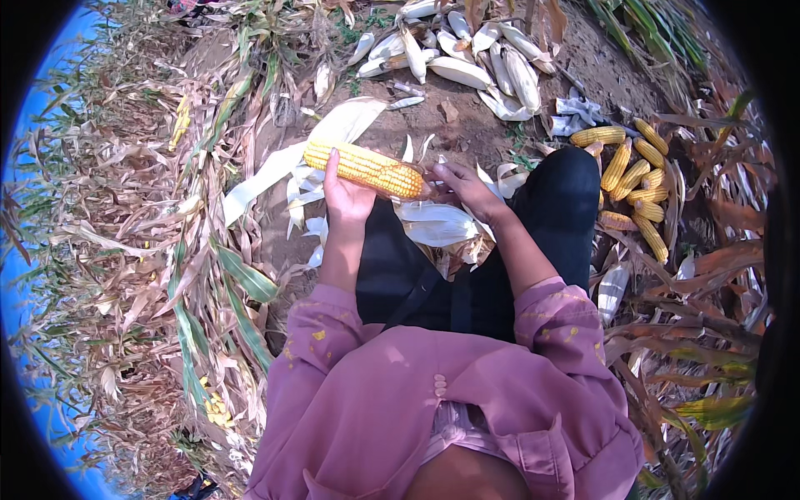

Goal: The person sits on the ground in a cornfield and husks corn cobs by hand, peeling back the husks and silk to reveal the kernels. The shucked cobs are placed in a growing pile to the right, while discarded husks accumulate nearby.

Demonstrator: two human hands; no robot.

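Note:
My left hand point(347, 190) is closed around the left part of a bare yellow ear of corn point(369, 170), its thumb lying over the kernels. The ear lies nearly level, its right end tilted slightly down, with brown silk on that end. My right hand point(465, 187) is at that silky end, fingers bent; whether they pinch the silk is not clear. Pale peeled husks point(437, 224) lie below, between my knees, and a long pale husk point(275, 178) spreads behind and left of my left hand.
Several husked yellow ears point(628, 178) are heaped beyond my right knee, beside a crumpled greyish cloth point(576, 114). Ears still in pale husks point(500, 65) lie on the soil ahead. Dry corn stalks and leaves point(150, 250) cover the left side, and more point(706, 312) the right.

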